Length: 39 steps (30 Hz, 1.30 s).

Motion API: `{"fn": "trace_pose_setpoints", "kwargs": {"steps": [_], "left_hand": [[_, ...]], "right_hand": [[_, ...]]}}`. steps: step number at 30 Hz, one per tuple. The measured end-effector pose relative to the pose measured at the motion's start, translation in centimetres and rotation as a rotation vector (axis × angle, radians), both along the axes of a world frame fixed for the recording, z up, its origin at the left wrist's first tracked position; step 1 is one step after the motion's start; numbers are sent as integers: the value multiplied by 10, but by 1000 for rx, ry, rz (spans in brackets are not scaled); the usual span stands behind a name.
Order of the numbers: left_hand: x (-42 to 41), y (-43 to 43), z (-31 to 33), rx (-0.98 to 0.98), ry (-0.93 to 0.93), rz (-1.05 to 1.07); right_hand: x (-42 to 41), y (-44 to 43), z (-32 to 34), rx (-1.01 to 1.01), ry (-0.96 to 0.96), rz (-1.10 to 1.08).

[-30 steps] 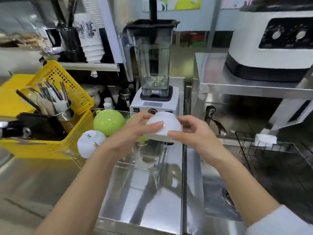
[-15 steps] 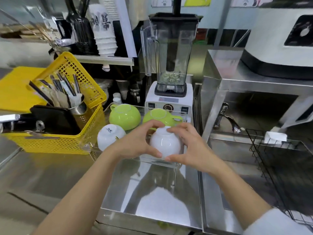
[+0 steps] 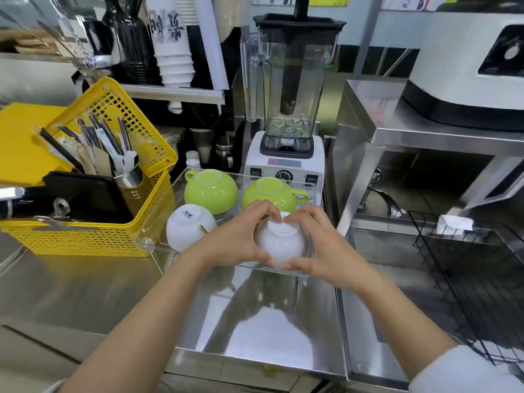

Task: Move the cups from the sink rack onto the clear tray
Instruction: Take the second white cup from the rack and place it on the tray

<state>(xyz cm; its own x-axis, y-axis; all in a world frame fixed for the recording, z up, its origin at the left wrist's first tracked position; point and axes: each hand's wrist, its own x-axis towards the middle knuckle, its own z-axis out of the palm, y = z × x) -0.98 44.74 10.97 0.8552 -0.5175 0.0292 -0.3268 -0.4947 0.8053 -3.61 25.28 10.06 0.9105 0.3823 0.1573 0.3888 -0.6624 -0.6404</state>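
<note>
Far left: a yellow perforated plastic basket (image 3: pixel 93 222) on the stainless-steel counter (image 3: pixel 71 293), holding a metal canister of wrapped straws and cutlery (image 3: pixel 127 177) and a black flat object. Just beside its right wall stands the clear plastic tray (image 3: pixel 310 191), its near rim visible beneath the hands. In the tray, upside down: a white ceramic cup (image 3: pixel 188 226) at the near left corner; a lime-green ceramic cup (image 3: pixel 211 191) behind it, handle pointing left; a second lime-green cup (image 3: pixel 270 194) at the far right, handle pointing right. Centre: the left hand (image 3: pixel 235 245) and the right hand (image 3: pixel 320 245) together clasp a second white ceramic cup (image 3: pixel 279 241), inverted, at the tray's near right corner; fingers wrap its far side, thumbs press its near side. Whether its rim rests on the tray floor cannot be told. Behind the tray: a white-based blender with a clear jar (image 3: pixel 286 109). Right: a steel shelf (image 3: pixel 425 137) above a faucet (image 3: pixel 380 194), and the black wire sink rack (image 3: pixel 467 279), with a white folded cloth (image 3: pixel 453 224) at its far edge.
</note>
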Motion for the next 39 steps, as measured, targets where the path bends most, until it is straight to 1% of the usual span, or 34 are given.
{"fn": "trace_pose_setpoints", "kwargs": {"steps": [5,8,12,16,25,29,32,35,37,39], "left_hand": [[1,3,-1,34,13,-37],[-1,9,1,35,32,-53],[-5,18,12,-32,10,56],[-7,24,17,-29,-31,120],[-11,37,41,-174,-156,326],[-18,53,45,-281,-166,419],[-16,71,46,-260,-173,445],[-6,93,47,-261,-144,400],[2,104,47,-231,-122,352],[9,114,43,-158,-147,304]], "right_hand": [[0,0,-3,10,-21,-3],[-2,-1,-1,7,-58,-59],[-7,-13,4,119,-82,-128],[-12,-28,4,186,-62,-149],[15,-24,12,327,-162,-219],[18,-1,14,314,-171,-189],[16,25,24,282,-232,-165],[14,52,31,212,-279,-105],[16,71,33,167,-258,-67],[21,92,35,149,-224,-67]]}}
